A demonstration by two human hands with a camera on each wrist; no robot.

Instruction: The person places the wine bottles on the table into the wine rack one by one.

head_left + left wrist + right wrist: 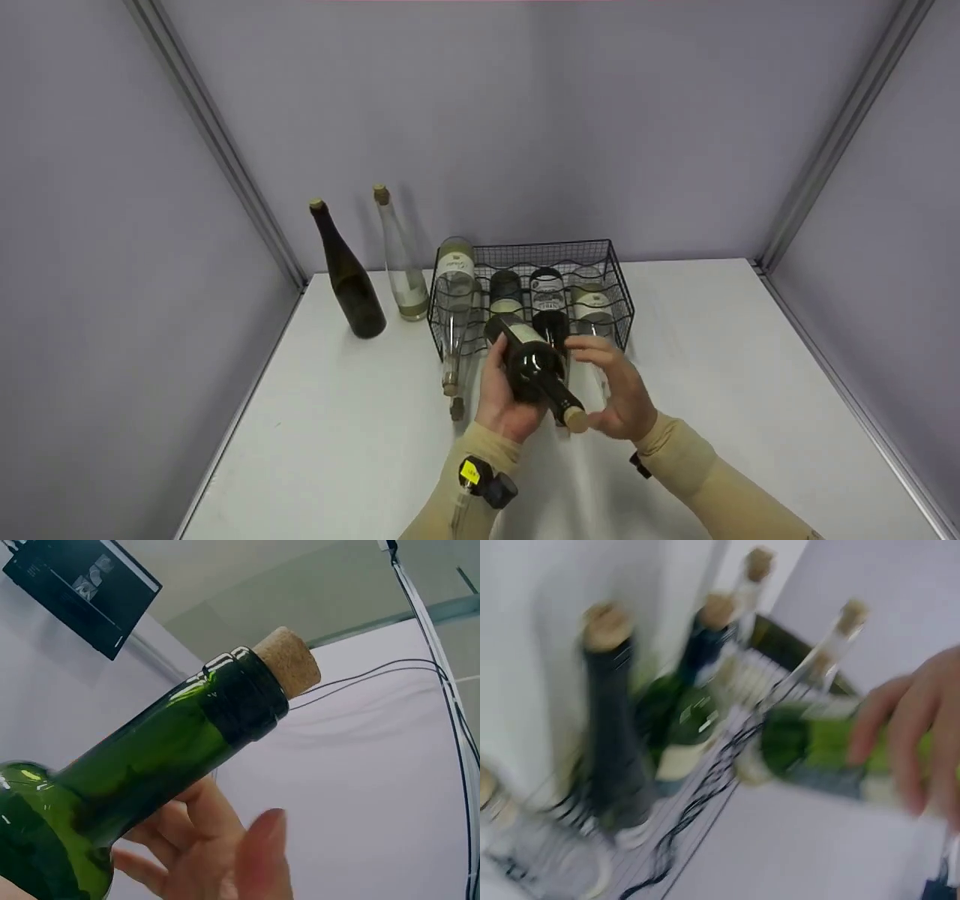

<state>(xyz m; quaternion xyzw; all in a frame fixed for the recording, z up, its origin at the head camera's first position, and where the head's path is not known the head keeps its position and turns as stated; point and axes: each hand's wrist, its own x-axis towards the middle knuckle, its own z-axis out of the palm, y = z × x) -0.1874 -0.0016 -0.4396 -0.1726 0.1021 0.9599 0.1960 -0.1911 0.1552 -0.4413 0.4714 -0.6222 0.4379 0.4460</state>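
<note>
My left hand point(510, 409) grips a dark green wine bottle point(529, 356) by its body, palm underneath. The bottle tilts, base toward the rack and corked neck toward me. In the left wrist view its green neck point(150, 757) and cork point(289, 664) show close up. My right hand point(619, 390) is beside the neck, fingers loosely bent and holding nothing. Just beyond is a black wire bottle rack point(541, 245). Lying in it are a clear bottle point(455, 281) on the left, a white-labelled dark bottle point(547, 289) and another clear bottle point(592, 300). The right wrist view is blurred.
Left of the rack a dark brown bottle point(352, 296) and a clear corked bottle point(405, 274) stand upright on the white table point(322, 420). Pale walls enclose the back and sides. Corked necks of racked bottles stick out over the table's near side.
</note>
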